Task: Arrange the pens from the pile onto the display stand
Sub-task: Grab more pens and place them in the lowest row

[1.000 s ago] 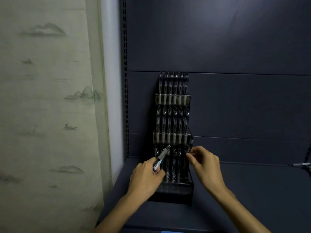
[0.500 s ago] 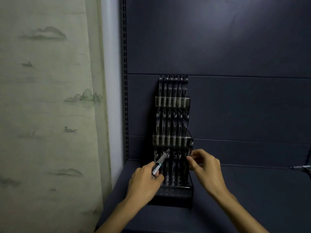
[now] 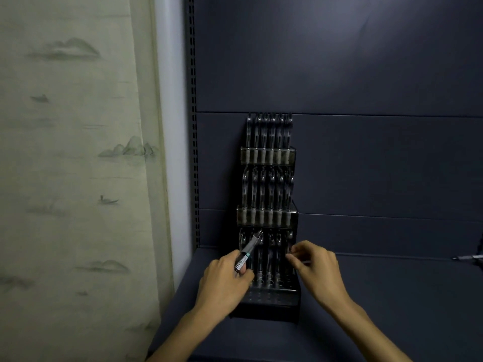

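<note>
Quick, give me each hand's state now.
Left hand: holding a pen.
Right hand: fingers curled at the display stand; grip cannot be told.

1 head-worn view, wide-angle, looked forward and slightly down, close to the display stand (image 3: 268, 215) on the dark shelf (image 3: 379, 296); curtain (image 3: 73, 178) filled the left side.

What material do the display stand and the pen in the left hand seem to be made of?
The display stand looks like dark, smoky, see-through plastic, probably acrylic: pale pen parts show through its glossy front strips. The pen held by the left hand seems to be clear plastic with a printed label and a teal band; in this dim light the barrel reads grey, so the finish is uncertain.
</note>
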{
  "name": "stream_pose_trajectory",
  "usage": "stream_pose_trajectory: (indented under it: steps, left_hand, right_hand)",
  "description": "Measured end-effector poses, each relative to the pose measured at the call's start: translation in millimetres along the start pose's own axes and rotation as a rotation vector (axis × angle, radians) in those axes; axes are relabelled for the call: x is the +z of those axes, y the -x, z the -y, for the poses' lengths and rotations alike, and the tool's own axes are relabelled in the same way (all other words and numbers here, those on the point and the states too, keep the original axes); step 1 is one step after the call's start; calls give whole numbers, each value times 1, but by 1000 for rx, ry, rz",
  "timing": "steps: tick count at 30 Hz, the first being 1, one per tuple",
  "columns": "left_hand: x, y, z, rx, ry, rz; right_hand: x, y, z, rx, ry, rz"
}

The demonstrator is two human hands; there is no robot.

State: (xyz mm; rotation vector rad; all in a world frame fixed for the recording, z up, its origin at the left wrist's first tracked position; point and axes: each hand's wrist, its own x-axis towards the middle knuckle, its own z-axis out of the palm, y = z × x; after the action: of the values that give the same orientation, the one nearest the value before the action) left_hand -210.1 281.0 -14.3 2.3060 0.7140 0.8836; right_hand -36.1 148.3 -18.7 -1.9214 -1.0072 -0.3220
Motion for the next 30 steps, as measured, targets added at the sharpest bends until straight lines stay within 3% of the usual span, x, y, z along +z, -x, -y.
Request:
stream_pose_trajectory:
  steps: [11, 14, 16, 20, 25, 30]
  left_hand:
    - [2, 1, 4, 11, 28, 29]
    - [1, 0, 8, 7, 50, 37]
    - [1, -1, 9, 6, 51, 26]
    - [1, -5, 8, 4, 25, 18]
    - [-1, -5, 7, 18, 51, 43]
    - [-8, -4, 12, 41, 95, 77]
  right_hand:
    - [3, 14, -1, 79, 103, 51]
    - [-8, 18, 14, 75, 103, -94]
    - [-12, 23, 37, 28, -26, -153]
    - [-1, 26, 80, 91, -338, 89]
    - [19, 18, 85, 253, -545, 210]
    - [24, 22, 90, 279, -728, 288]
